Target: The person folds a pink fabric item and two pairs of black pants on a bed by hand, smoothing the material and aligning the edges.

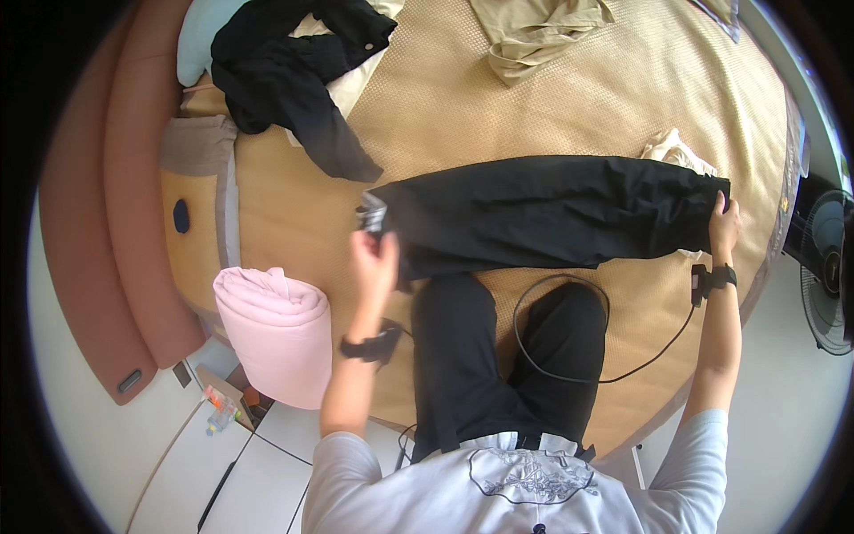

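A pair of black trousers, folded lengthwise, lies across the bed in front of my knees. My right hand grips its right end, thumb on top of the cloth and fingers under the edge. At the other end is my left hand, blurred, close below a shiny grey-and-white patch. Whether the left fingers pinch the cloth is unclear. A cream garment shows partly from beneath the trousers' right end. Each wrist wears a black strapped device, and a black cable loops over my lap.
A black garment and a khaki garment lie farther up the woven bed mat. On the left are a rolled pink quilt, a pillow and a brown padded headboard. A fan stands right of the bed.
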The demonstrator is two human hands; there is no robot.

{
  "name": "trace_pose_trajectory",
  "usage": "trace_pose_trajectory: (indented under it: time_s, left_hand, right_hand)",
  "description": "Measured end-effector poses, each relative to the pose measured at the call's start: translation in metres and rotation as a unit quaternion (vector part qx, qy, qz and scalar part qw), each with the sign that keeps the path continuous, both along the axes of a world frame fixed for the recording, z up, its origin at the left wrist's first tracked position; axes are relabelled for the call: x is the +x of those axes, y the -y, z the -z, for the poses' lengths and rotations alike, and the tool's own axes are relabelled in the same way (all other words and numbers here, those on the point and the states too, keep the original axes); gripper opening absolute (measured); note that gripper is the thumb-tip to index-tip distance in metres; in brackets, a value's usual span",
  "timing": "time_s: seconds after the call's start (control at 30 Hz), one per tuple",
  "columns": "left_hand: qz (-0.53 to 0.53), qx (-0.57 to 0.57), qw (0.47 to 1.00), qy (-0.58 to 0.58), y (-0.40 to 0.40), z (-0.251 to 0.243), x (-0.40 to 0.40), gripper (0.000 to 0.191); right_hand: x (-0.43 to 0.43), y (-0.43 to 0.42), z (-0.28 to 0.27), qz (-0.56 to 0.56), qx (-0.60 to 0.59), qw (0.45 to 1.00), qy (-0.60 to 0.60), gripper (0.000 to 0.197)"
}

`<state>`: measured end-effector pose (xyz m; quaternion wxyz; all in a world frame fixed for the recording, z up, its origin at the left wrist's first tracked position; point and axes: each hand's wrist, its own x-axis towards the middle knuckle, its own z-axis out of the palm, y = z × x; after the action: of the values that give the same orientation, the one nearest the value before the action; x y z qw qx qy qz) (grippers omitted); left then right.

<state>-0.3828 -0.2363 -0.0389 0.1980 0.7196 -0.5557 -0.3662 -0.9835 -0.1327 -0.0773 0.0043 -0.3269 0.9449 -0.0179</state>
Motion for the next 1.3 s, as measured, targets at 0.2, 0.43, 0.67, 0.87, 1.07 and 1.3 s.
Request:
trace_pose_trajectory:
  time_s: [0.2,0.43,0.67,0.87,1.07,1.3]
  left_hand:
    - [0.142,-0.047,0.983,0.108,-0.018,0.028,-0.115,0.031]
    - [0.189,-0.113,0.973,0.068,-0.021,0.056,-0.153,0.037]
    - [0.307,-0.222,0.925,0.02,-0.022,0.044,-0.127,0.023]
    - [0.4,-0.158,0.886,0.173,-0.013,0.058,-0.104,0.065]
    - [0.448,-0.123,0.852,0.242,-0.013,0.069,-0.104,0.077]
    - [0.401,-0.153,0.869,0.245,-0.009,0.058,-0.093,0.071]
  right_hand:
    - [0.016,0.005,-0.012,0.006,-0.003,1.0,0.022,0.049]
    - [0.003,-0.014,0.001,-0.01,-0.006,0.998,0.069,0.059]
    - [-0.006,-0.025,0.004,-0.029,-0.053,0.992,0.108,0.055]
    - [0.006,-0.016,-0.01,-0.034,-0.042,0.995,0.082,0.054]
    - [0.082,0.018,-0.067,-0.073,0.051,0.996,0.02,0.041]
    - [0.212,0.061,-0.066,-0.171,0.07,0.982,0.046,0.028]
